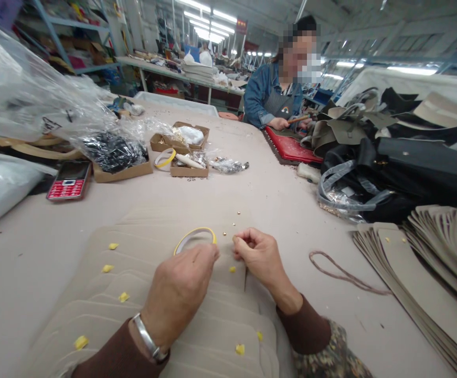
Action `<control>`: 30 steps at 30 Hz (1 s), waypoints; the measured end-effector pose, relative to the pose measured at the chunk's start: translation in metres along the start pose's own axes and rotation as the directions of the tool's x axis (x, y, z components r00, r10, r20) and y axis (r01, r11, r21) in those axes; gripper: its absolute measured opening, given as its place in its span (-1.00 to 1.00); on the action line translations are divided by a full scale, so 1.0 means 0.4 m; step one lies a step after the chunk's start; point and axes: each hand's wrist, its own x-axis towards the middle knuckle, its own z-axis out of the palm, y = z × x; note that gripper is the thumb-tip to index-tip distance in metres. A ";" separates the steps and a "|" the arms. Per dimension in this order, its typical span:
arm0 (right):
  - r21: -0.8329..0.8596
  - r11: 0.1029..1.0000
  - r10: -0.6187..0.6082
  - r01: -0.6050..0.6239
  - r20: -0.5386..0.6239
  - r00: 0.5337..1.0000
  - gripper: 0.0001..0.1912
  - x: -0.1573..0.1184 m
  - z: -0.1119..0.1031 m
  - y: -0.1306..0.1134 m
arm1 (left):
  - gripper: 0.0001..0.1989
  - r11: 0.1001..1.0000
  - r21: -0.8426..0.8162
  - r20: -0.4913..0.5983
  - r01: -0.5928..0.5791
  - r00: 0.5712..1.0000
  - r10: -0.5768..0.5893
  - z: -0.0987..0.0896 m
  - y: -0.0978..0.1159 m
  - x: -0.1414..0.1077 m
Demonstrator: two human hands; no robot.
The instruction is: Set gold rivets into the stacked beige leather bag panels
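Note:
My left hand (183, 289) is closed around a roll of yellow tape (214, 234), whose ring stands up behind the knuckles. Just to its right, my right hand (262, 257) pinches thumb and forefinger together; whatever lies between them is too small to make out. A thin dark point shows below its curled fingers. Both hands are over overlapping beige flat pieces (134, 325) spread on the table. Small yellow tape bits (123, 297) stick to several of them, one (232, 269) close beside my right hand. Small gold-coloured metal studs (224, 234) sit in a row beyond the hands.
Cardboard boxes (189, 171) of small parts and a red phone (70, 181) lie at the back left. To the right are a cord loop (342, 273), stacked beige strips (393, 247) and black bags (417, 168). Across the table a person (267, 94) works at a red pad (291, 147).

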 end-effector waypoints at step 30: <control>-0.372 0.926 0.062 0.069 0.329 0.942 -0.85 -0.067 -0.031 -0.001 | -0.84 0.998 0.057 0.507 0.038 0.860 -0.061 0.005 -0.014 -0.011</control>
